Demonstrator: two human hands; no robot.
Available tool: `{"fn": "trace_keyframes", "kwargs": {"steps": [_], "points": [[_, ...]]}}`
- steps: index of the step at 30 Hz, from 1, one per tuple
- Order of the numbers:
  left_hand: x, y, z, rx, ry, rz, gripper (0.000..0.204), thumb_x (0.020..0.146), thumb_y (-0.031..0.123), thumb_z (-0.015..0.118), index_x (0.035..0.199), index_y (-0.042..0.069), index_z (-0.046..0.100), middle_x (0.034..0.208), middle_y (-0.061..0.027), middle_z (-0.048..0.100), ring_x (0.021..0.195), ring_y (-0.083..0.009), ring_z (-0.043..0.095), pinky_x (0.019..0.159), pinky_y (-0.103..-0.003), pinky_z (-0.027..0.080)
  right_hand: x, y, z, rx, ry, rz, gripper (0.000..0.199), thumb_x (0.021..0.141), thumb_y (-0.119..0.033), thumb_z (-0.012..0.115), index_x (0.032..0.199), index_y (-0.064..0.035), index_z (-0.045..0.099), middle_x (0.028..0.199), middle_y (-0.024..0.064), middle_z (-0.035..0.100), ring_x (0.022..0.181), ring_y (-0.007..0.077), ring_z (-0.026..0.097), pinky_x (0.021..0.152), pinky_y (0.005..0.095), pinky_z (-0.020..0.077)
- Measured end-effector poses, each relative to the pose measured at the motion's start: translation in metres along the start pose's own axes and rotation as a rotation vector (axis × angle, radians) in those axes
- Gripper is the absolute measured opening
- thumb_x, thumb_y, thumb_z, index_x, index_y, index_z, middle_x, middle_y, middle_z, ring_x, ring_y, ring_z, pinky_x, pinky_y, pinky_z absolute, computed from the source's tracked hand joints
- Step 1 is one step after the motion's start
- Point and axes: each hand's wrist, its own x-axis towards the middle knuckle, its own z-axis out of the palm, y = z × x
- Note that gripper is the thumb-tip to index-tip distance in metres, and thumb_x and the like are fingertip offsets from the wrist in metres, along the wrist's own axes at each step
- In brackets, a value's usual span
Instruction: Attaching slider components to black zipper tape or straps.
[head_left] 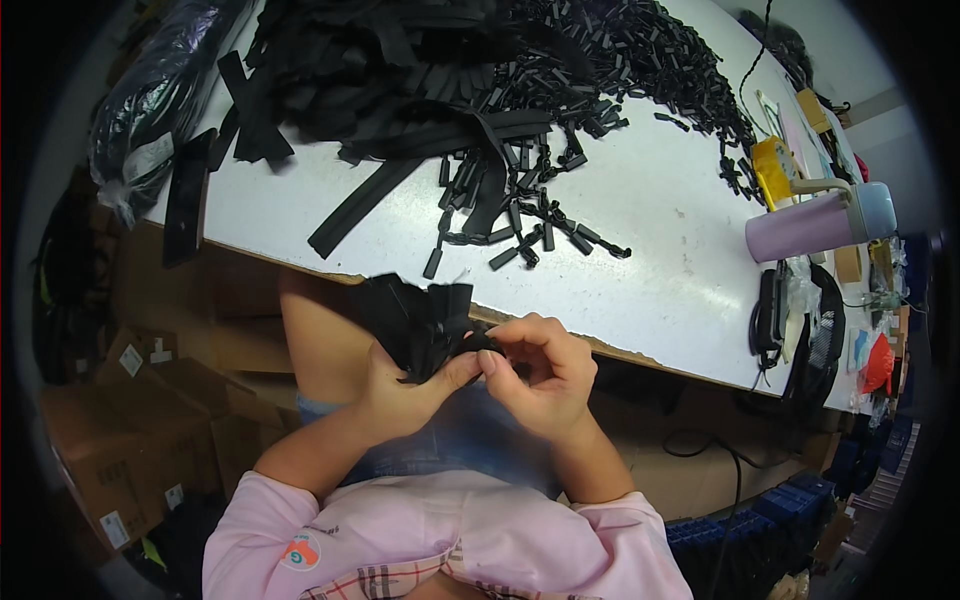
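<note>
My left hand [405, 400] is closed round a bunch of black zipper strips [405, 318], whose loose ends fan out above it, just off the table's front edge. My right hand [550, 375] meets it at the lower right end of the bunch, thumb and forefinger pinched together. Between the fingertips of both hands is a small dark piece, too hidden to name. Beyond my hands, a tangle of small black zipper pulls [548, 238] on cords lies on the table. A single black strip [365, 205] stretches toward me from a large heap of strips [370, 60].
The white table [670, 260] has a worn front edge. A big mound of pulls [640, 45] covers its back. At right stand a lilac bottle [800, 228] and a yellow object [772, 170]. A dark flat slab [187, 200] overhangs the left edge. Cardboard boxes [140, 440] sit lower left.
</note>
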Motion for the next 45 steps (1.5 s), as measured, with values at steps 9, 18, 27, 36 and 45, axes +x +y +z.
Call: {"fn": "trace_keyframes", "kwargs": {"steps": [9, 18, 27, 36, 45], "points": [[0.001, -0.001, -0.002, 0.099, -0.036, 0.001, 0.016, 0.074, 0.003, 0.059, 0.090, 0.000, 0.057, 0.081, -0.0021, 0.059, 0.072, -0.0056, 0.053, 0.063, -0.020, 0.044, 0.002, -0.001, 0.001, -0.462, 0.029, -0.351, 0.017, 0.062, 0.005, 0.063, 0.078, 0.0036, 0.056, 0.063, 0.0101, 0.056, 0.050, 0.0113, 0.055, 0.046, 0.0191, 0.0435], [0.000, -0.004, 0.000, 0.032, -0.036, -0.012, 0.014, 0.075, 0.003, 0.060, 0.088, 0.000, 0.058, 0.082, -0.0023, 0.059, 0.074, -0.0064, 0.053, 0.066, -0.021, 0.045, 0.003, -0.006, -0.006, -0.266, -0.076, -0.084, 0.015, 0.064, 0.005, 0.063, 0.077, 0.0054, 0.056, 0.063, 0.0091, 0.056, 0.050, 0.0098, 0.054, 0.046, 0.0185, 0.0441], [0.002, 0.009, -0.007, 0.014, -0.109, 0.141, 0.012, 0.077, 0.006, 0.059, 0.088, 0.001, 0.056, 0.079, -0.0022, 0.055, 0.070, -0.0068, 0.052, 0.061, -0.020, 0.043, 0.003, -0.008, -0.005, 0.041, -0.125, 0.089, 0.011, 0.069, 0.001, 0.062, 0.077, 0.0023, 0.056, 0.065, 0.0054, 0.056, 0.051, 0.0072, 0.053, 0.046, 0.0176, 0.0429], [0.022, 0.020, -0.013, -0.027, 0.223, 0.141, 0.015, 0.082, 0.016, 0.055, 0.082, 0.001, 0.054, 0.065, -0.0030, 0.052, 0.044, -0.0038, 0.039, 0.041, -0.018, 0.034, -0.011, 0.035, 0.025, -0.223, -0.294, 0.166, 0.013, 0.071, -0.007, 0.061, 0.071, 0.0013, 0.050, 0.059, 0.0128, 0.052, 0.050, 0.0239, 0.054, 0.044, 0.0300, 0.0417], [0.035, 0.020, -0.015, -0.635, -0.052, -0.141, 0.025, 0.079, 0.009, 0.054, 0.100, -0.001, 0.045, 0.066, -0.0027, 0.047, 0.051, -0.0071, 0.043, 0.048, -0.021, 0.039, -0.026, 0.025, 0.033, 0.301, -0.239, 0.255, 0.037, 0.073, -0.017, 0.064, 0.102, 0.0007, 0.049, 0.085, 0.0061, 0.055, 0.080, 0.0142, 0.053, 0.068, 0.0246, 0.0413]]}}
